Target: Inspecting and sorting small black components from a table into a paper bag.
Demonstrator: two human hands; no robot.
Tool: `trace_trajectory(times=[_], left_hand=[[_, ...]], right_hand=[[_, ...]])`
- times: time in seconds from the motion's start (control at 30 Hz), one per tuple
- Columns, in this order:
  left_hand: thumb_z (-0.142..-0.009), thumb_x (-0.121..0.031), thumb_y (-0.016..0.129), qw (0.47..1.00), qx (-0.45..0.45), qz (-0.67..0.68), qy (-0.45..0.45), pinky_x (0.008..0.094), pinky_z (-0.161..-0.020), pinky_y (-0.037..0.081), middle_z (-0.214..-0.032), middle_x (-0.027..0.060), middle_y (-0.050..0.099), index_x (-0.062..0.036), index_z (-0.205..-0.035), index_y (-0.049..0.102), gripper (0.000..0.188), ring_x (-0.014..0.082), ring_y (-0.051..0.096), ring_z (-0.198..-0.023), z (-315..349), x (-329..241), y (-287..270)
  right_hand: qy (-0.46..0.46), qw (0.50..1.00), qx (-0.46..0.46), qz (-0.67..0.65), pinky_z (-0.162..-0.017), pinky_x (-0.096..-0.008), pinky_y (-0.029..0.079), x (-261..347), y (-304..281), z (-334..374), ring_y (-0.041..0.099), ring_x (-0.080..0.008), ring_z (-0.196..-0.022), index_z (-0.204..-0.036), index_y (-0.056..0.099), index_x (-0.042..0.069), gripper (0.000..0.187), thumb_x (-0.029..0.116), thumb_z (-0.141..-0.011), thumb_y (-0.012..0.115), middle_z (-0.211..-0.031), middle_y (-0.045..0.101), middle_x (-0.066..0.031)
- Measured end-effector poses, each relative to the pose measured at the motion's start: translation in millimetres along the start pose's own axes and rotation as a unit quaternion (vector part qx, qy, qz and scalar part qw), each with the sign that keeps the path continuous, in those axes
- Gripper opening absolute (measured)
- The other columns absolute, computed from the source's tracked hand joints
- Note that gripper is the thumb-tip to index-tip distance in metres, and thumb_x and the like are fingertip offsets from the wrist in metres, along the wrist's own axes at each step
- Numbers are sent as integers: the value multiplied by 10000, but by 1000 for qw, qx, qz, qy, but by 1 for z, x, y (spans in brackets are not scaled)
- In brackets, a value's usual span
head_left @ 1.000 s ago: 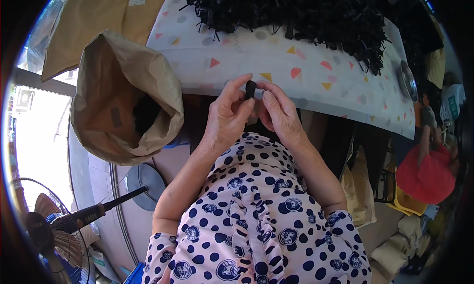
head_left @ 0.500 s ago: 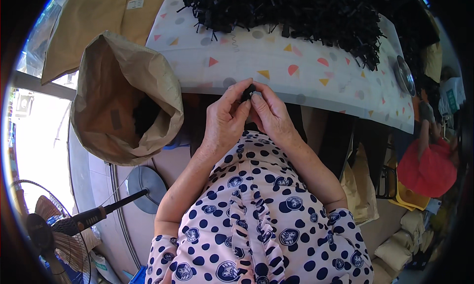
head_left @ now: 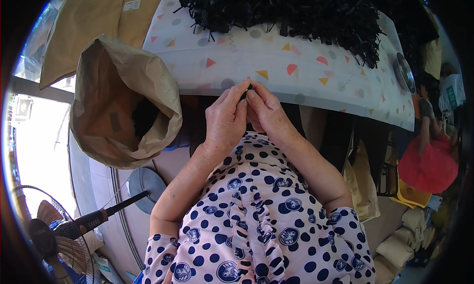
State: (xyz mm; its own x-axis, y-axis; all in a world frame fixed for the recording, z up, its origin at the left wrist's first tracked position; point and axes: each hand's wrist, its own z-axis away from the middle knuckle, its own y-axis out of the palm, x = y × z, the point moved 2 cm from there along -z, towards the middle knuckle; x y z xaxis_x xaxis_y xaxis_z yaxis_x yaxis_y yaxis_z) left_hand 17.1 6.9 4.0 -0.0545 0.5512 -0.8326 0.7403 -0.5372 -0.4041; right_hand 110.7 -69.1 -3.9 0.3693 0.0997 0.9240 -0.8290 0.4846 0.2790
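Both hands meet at the table's near edge, fingertips together. Between them is a small black piece (head_left: 248, 88), mostly covered by the fingers, so its exact kind does not show. My left hand (head_left: 224, 117) pinches it from the left, and my right hand (head_left: 268, 109) closes on it from the right with the thumb over it. Beyond them, a big heap of small black parts with thin stems (head_left: 291, 17) lies on the table's patterned white cover (head_left: 247, 61). Left of my hands stands an open brown paper sack (head_left: 163, 86) with black pieces (head_left: 144, 116) inside.
A standing fan (head_left: 47, 234) is at the lower left, near a round grey base (head_left: 148, 187). On the table's right edge sits a metal bowl (head_left: 405, 72). Another person in red (head_left: 428, 165) is at the right, near a yellow container (head_left: 414, 195). Stuffed bags (head_left: 395, 247) lie below.
My fingers have closed further over the small black piece, so less of it shows. Both hands stay at nearly the same place; the view has shifted slightly.
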Motion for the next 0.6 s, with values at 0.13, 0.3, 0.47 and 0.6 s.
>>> trace_trajectory(times=[0.13,0.3,0.47,0.6], left_hand=[[-818,44,551,997,40,-41,-45,334,-701,520,-987,151,640,-61,-1178,559,375,332,640,-821,-1,5,-2],[-893,-4,518,983,61,104,-139,270,-634,497,-975,120,659,-88,-1242,464,363,220,657,-779,-2,5,-9],[-976,-109,464,839,51,487,-238,210,-639,483,-1024,137,633,-79,-1290,385,326,169,650,-793,-6,2,-25],[-970,-107,478,801,46,535,-263,224,-623,508,-1014,134,625,-61,-1305,431,341,179,654,-766,-3,6,-22]], right_hand=[[9,996,39,76,-385,-181,250,0,-9,-7,342,-12,-458,-1231,484,91,269,233,-1009,428,-657,455,56],[-182,964,32,191,-416,-175,303,-9,-24,-10,402,-30,-488,-1176,515,67,233,204,-997,456,-742,517,16],[-76,995,36,51,-437,-170,337,1,-27,4,447,-42,-504,-1055,558,54,152,170,-979,496,-773,567,-7],[-148,987,63,-20,-429,-160,327,7,-27,8,456,-36,-504,-1006,564,59,83,116,-949,546,-784,606,-24]])
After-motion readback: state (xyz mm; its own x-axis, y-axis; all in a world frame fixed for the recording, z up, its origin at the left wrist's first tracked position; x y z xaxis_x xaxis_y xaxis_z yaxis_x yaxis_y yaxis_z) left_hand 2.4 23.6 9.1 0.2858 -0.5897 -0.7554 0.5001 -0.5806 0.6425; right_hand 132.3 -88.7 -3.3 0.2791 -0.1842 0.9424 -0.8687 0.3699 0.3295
